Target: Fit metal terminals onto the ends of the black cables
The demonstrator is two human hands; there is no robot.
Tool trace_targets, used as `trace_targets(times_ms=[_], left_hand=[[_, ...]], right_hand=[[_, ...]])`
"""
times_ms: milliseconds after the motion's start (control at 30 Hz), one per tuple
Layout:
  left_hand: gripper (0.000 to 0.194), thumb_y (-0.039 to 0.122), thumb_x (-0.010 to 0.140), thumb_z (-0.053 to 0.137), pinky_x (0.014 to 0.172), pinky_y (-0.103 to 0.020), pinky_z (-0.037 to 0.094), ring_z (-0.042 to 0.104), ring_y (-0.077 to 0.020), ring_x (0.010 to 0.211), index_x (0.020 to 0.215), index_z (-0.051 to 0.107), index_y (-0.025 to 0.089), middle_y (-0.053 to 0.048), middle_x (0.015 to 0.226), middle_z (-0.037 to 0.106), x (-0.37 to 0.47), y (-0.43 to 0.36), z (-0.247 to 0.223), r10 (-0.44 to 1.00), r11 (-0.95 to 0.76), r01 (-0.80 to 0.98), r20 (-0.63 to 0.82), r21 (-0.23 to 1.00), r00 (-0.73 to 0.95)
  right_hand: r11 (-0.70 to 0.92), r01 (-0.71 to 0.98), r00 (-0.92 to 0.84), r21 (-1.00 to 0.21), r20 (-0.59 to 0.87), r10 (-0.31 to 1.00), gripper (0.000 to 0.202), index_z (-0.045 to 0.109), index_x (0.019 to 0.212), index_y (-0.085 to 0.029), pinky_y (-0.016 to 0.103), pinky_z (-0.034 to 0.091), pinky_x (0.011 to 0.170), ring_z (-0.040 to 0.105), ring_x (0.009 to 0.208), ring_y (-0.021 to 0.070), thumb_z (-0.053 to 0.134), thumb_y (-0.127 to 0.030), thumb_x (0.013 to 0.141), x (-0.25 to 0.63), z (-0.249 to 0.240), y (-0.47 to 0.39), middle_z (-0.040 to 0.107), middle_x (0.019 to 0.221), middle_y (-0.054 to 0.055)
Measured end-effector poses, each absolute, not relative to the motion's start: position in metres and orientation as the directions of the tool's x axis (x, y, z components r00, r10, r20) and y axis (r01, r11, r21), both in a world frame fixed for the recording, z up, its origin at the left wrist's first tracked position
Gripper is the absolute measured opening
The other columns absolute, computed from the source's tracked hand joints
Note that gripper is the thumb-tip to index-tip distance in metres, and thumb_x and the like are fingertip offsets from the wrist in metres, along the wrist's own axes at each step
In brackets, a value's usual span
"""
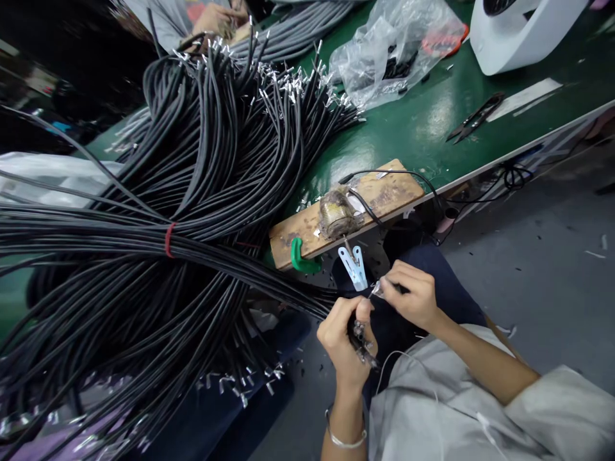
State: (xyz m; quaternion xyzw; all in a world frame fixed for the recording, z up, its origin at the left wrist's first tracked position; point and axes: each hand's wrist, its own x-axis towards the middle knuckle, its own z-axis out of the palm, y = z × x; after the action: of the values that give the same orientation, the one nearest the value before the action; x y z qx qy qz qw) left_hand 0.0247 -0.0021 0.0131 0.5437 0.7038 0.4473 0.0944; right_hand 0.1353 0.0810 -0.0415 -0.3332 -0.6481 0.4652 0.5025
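My left hand (346, 333) is closed around the ends of several black cables (288, 291), which run in from the big bundle at the left. Close by on its right, my right hand (410, 294) pinches a small silvery piece (377, 290) at a cable end. A dark item shows between the fingers of that hand, too small to name. Just above my hands a light blue clip (354, 267) hangs from a small motor-like device (337, 214) on a wooden board (394, 192).
A red tie (169, 240) binds some cables. The green table (418, 137) holds a plastic bag (375, 57), snips (475, 117) and a white device (523, 32). A green clamp (303, 257) grips the board. Another person's hand (214, 19) shows at the top left.
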Motion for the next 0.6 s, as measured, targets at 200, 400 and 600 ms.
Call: trace_targets(times_ms=[200, 400, 600], left_hand=[[0.018, 0.015, 0.087, 0.057, 0.053, -0.022, 0.039, 0.051, -0.0096, 0.052, 0.070, 0.061, 0.016, 0.002, 0.060, 0.056, 0.026, -0.001, 0.013, 0.841, 0.043, 0.704, 0.355, 0.709, -0.409], [0.021, 0.020, 0.088, 0.056, 0.053, -0.021, 0.040, 0.050, -0.0096, 0.050, 0.067, 0.059, 0.017, 0.002, 0.058, 0.056, 0.025, 0.001, 0.014, 0.788, 0.109, 0.688, 0.359, 0.717, -0.499], [0.020, 0.020, 0.088, 0.058, 0.054, -0.022, 0.040, 0.052, -0.0096, 0.050, 0.069, 0.063, 0.017, 0.002, 0.059, 0.058, 0.022, -0.001, 0.016, 0.826, 0.074, 0.650, 0.319, 0.756, -0.465]], right_hand=[[0.156, -0.159, -0.529, -0.975, 0.218, 0.820, 0.024, 0.063, 0.079, -0.017, 0.029, 0.045, 0.063, 0.053, 0.068, 0.0156, 0.051, -0.031, 0.093, 0.131, -0.016, 0.078, 0.059, 0.073, 0.005], [0.404, -0.101, -0.437, -0.909, 0.406, 0.803, 0.021, 0.058, 0.068, -0.019, 0.032, 0.039, 0.060, 0.046, 0.062, 0.0162, 0.053, -0.018, 0.088, 0.138, -0.015, 0.072, 0.052, 0.063, 0.003], [0.069, -0.180, -0.498, -0.981, 0.151, 0.854, 0.025, 0.066, 0.101, -0.017, 0.029, 0.046, 0.064, 0.057, 0.071, 0.0158, 0.055, -0.039, 0.092, 0.143, -0.019, 0.081, 0.064, 0.085, 0.006]])
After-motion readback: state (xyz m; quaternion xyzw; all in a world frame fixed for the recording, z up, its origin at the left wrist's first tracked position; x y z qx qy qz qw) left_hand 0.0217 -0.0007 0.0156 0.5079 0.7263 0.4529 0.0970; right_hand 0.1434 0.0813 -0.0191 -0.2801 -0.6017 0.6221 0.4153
